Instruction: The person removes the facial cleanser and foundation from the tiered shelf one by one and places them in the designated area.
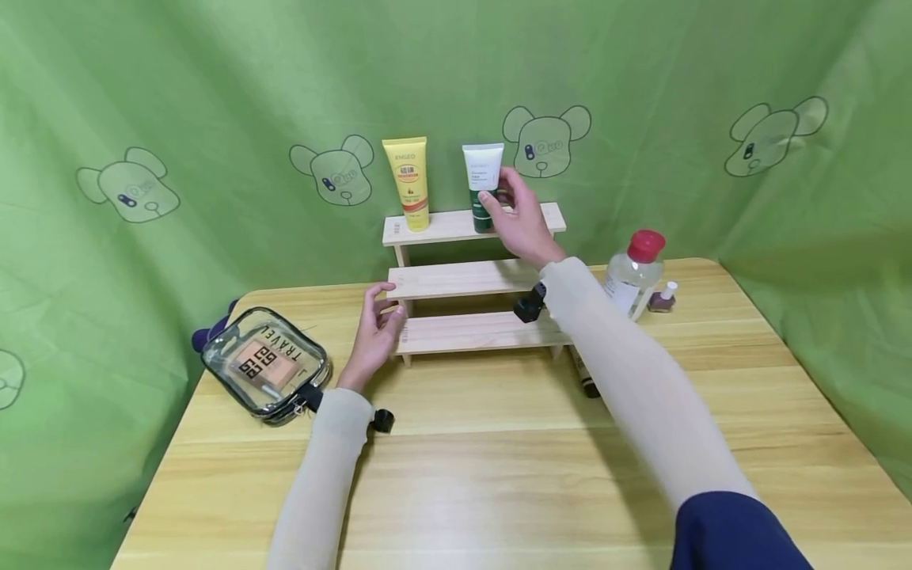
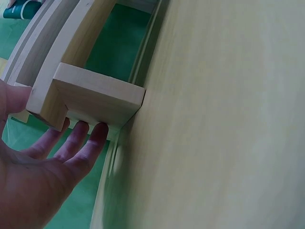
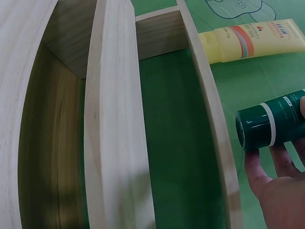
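I'm watching the nearer right hand [image 1: 526, 226], its fingers gripping the green-and-white tube [image 1: 484, 168] upright at the wooden stand [image 1: 463, 279]'s top, possibly touching; the left hand [image 1: 374, 342] is holding the stand's left end.

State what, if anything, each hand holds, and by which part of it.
The right hand holds the white-and-green tube around its middle, thumb on the front. The left hand grips the wooden stand by its left end.

Head view looks forward and down — both wrist views, close in, share the wooden rack [image 1: 463, 279].
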Demonstrator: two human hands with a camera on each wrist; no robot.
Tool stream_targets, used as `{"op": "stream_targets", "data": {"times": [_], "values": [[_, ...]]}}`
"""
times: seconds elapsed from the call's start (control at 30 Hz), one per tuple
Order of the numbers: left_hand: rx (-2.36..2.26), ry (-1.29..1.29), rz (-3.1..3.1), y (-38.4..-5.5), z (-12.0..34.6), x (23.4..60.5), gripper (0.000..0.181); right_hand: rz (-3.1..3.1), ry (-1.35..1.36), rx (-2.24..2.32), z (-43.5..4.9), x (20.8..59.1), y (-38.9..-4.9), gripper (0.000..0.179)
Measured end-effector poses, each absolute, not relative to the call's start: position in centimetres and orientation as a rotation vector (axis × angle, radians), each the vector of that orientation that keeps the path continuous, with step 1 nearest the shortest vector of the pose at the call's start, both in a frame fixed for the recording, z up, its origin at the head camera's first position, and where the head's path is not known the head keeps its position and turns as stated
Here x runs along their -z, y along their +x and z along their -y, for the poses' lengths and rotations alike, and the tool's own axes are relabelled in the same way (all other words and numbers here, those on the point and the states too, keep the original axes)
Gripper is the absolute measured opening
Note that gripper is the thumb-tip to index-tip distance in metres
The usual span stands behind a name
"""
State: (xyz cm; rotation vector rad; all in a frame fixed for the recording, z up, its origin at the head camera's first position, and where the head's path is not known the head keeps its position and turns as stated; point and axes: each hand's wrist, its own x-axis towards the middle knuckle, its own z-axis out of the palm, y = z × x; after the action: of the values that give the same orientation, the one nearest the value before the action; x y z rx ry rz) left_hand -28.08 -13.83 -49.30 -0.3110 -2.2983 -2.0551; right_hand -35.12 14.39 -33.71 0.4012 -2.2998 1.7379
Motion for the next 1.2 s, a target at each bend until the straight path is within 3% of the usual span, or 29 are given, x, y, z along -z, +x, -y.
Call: {"op": "stream_targets", "data": {"times": [1.2], "values": [[2.048,-0.307,2.301,-27.9,13.7,49.2,0.048,2.286,0.408,-1.689,-20.2,33.2,-27.7,0.045]]}}
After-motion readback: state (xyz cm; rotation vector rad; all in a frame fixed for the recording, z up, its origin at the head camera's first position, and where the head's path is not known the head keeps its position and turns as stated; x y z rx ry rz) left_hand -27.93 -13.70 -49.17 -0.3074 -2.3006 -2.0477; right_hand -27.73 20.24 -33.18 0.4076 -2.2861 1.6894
